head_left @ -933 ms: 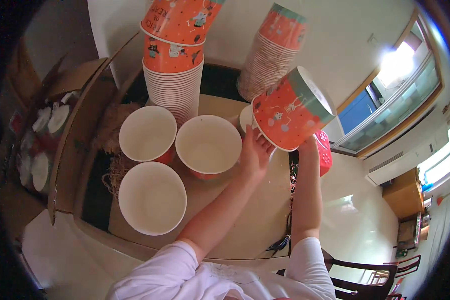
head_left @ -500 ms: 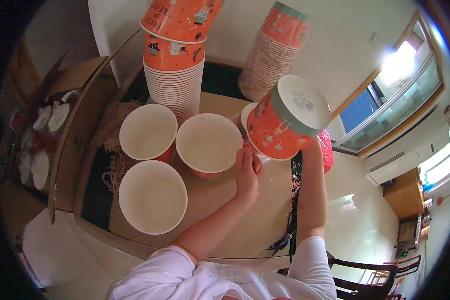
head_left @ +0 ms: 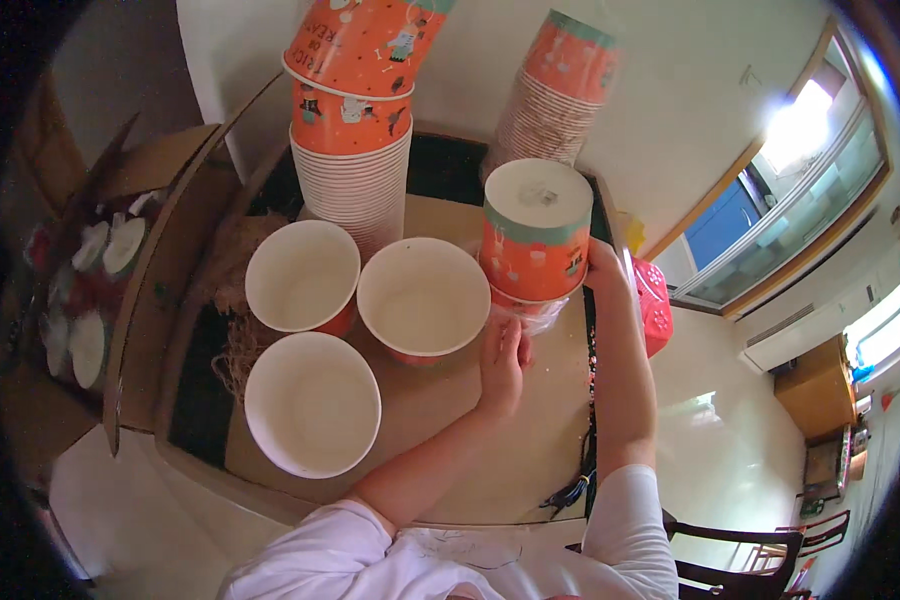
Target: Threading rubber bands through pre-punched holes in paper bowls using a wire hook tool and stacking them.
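An orange paper bucket (head_left: 535,260) with a green band and small cartoon figures stands upside down, its pale base up. My right hand (head_left: 604,264) grips its right side, fingers partly hidden behind the wall. Below its rim, another orange bucket edge and crumpled clear plastic bag (head_left: 542,318) show. My left hand (head_left: 504,362) is closed on the plastic at the near side, its fingertips just under the rim. To the left, three open buckets stand mouth up with white insides: a rear-left one (head_left: 302,275), a middle one (head_left: 423,296) and a near one (head_left: 312,405).
A tall stack of orange buckets (head_left: 350,170) rises at the back left. Another plastic-wrapped stack (head_left: 555,90) stands behind. An open cardboard box (head_left: 160,250) holds white-lidded items at left. A red container (head_left: 652,305) and dark cords (head_left: 567,492) lie at right.
My right hand has brought the tilted bucket left and nearly upright over the bucket below. My left hand has stayed near its rim, now at the plastic. The view has shifted slightly.
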The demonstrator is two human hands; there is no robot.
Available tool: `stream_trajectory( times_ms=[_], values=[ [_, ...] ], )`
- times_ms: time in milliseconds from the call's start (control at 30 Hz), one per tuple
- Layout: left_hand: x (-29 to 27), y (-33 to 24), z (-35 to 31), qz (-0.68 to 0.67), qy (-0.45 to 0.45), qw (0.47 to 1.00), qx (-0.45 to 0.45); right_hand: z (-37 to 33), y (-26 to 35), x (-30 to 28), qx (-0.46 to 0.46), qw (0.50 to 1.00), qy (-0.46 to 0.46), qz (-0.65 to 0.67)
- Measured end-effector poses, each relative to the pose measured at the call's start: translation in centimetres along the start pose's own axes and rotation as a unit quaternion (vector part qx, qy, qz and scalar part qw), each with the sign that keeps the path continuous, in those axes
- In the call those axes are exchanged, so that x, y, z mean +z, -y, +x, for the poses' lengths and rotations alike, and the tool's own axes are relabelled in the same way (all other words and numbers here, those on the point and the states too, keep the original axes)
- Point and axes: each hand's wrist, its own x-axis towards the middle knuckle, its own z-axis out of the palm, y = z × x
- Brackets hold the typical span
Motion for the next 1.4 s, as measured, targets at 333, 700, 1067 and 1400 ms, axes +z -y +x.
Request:
stream_trajectory(
  times_ms=[333,700,1067,1400],
  values=[
    [-1.2,2.5,-0.1,-0.008,0.003,0.998,-0.056,-1.3,-0.9,-0.7,-0.068,0.989,-0.117,-0.053],
    [-0.9,4.4,0.1,0.032,-0.015,0.987,-0.154,-1.8,-4.8,-8.4,-0.214,0.869,-0.328,-0.302],
    [-1.9,1.8,-2.9,0.14,0.147,0.976,-0.077,-11.2,-0.9,11.3,-0.392,0.512,-0.051,-0.763],
    [-0.6,-22.0,-12.8,0.289,0.892,0.346,0.044,-9.1,-4.5,7.8,-0.376,0.458,-0.075,-0.802]
  ],
)
